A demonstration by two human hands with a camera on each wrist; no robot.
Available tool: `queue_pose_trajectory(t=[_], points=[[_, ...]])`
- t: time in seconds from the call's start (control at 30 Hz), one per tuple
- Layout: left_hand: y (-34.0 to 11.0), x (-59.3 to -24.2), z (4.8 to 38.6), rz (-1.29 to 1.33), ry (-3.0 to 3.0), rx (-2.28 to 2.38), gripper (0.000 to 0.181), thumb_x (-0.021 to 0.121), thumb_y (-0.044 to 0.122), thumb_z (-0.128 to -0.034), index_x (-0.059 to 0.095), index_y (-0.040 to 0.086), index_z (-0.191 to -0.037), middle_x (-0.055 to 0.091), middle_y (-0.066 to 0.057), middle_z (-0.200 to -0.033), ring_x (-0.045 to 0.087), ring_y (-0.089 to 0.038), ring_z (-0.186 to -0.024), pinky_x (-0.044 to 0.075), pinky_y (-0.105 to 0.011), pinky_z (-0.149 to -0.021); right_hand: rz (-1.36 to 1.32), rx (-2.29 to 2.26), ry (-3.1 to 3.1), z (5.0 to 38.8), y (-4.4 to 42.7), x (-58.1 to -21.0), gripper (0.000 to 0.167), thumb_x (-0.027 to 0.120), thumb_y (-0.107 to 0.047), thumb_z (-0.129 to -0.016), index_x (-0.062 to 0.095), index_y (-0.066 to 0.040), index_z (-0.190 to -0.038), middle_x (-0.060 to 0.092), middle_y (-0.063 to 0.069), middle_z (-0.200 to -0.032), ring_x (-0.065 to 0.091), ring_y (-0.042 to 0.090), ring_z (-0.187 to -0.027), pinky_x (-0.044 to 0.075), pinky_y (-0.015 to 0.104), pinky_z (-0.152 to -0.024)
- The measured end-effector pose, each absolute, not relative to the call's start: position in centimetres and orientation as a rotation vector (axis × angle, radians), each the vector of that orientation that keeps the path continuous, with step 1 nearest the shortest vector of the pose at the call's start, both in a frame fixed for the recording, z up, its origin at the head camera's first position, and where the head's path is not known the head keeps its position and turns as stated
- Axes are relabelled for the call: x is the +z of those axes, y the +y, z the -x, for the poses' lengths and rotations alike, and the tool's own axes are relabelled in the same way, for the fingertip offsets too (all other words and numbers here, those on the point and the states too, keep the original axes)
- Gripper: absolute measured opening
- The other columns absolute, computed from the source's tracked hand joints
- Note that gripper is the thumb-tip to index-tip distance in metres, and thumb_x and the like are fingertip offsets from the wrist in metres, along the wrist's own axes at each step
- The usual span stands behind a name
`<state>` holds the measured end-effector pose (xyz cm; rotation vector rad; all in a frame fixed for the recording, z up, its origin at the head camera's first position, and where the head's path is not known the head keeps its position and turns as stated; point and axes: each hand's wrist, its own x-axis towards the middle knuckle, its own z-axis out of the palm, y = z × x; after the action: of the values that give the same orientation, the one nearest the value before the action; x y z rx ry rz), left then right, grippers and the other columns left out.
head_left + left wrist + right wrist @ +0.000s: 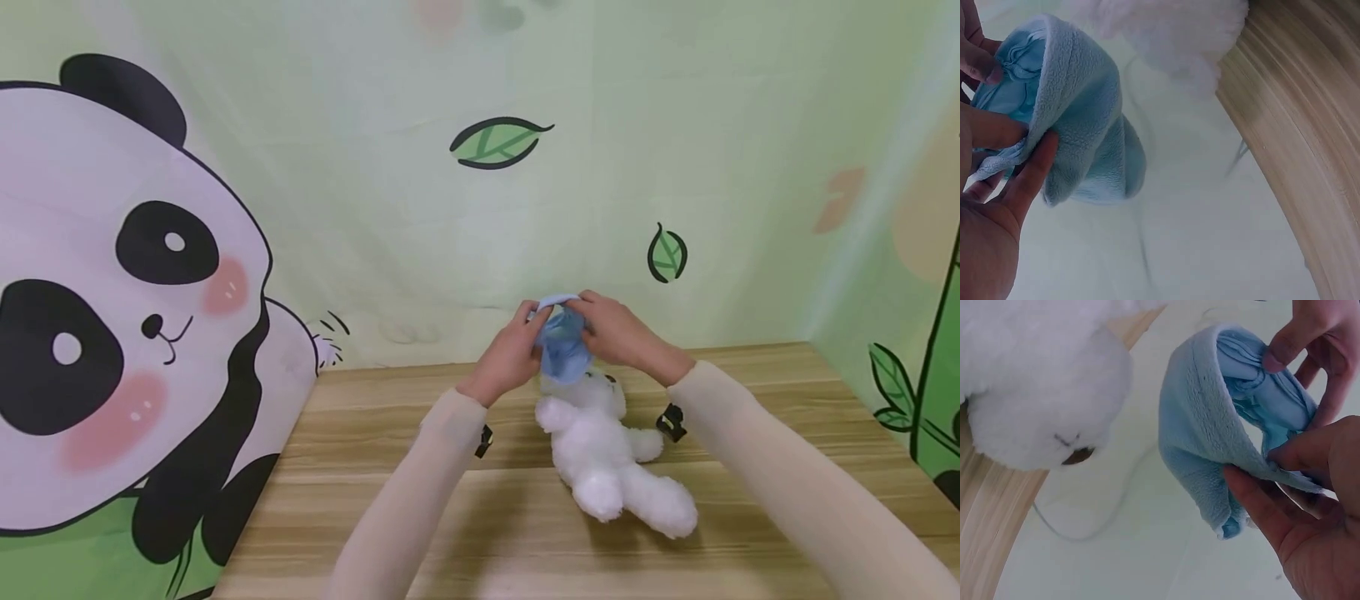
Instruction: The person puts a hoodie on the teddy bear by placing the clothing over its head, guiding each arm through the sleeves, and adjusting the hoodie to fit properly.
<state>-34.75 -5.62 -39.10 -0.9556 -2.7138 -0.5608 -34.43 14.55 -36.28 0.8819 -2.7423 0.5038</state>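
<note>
Above the back of the table, my two hands hold a small light-blue fleece garment (pixel 564 348), gathered and pouch-shaped, with its opening spread. My left hand (pixel 508 354) pinches one side of the rim, thumb inside and fingers outside. The opposite side is pinched by my right hand (pixel 618 332). In the right wrist view the garment (pixel 1191 419) shows a smooth, wrinkled lining inside the fuzzy outer face. Below the hands a white plush toy (pixel 592 450) lies on its back, legs toward me. The garment partly covers its head in the head view; the right wrist view shows them apart.
The wood-grain table (pixel 360 467) ends at a pale green backdrop cloth (pixel 375 208) behind. A large printed panda (pixel 150 292) fills the left side of the cloth. Black wrist straps (pixel 671 422) show at both sleeves.
</note>
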Motion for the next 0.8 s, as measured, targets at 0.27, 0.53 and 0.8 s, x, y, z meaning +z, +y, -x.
queue_pose_trajectory(t=[0.27,0.53,0.8], points=[[-4.7,-39.8,36.5,0.916,-2.744,-0.627,0.070,0.059,-0.007,-0.0870,0.034,0.006,-0.152,0.037,-0.012,-0.147,0.059,-0.021,-0.097,0.048,-0.028,-0.077,-0.749,0.518,-2.766,35.7,14.9,-36.7,0.047,0.052,0.009,-0.085,0.060,0.001,-0.130,0.065,0.022,-0.123,0.062,0.040,-0.109,0.051,0.051,-0.092],[-3.8,-41.4,37.9,0.854,-2.783,-0.738,0.069,0.057,-0.008,-0.0856,0.037,0.006,-0.150,0.039,-0.012,-0.147,0.056,-0.021,-0.095,0.042,-0.026,-0.073,-0.732,0.611,-2.806,36.6,15.2,-37.6,0.049,0.049,0.011,-0.084,0.060,0.002,-0.130,0.064,0.024,-0.124,0.062,0.040,-0.112,0.051,0.050,-0.093],[-3.3,-41.4,38.5,0.812,-2.820,-0.924,0.062,0.054,-0.001,-0.0920,0.035,0.005,-0.151,0.040,-0.015,-0.146,0.052,-0.023,-0.105,0.043,-0.030,-0.082,-0.713,0.728,-2.849,38.0,15.5,-38.7,0.051,0.044,0.010,-0.087,0.054,0.001,-0.136,0.058,0.025,-0.133,0.057,0.041,-0.119,0.048,0.051,-0.094]])
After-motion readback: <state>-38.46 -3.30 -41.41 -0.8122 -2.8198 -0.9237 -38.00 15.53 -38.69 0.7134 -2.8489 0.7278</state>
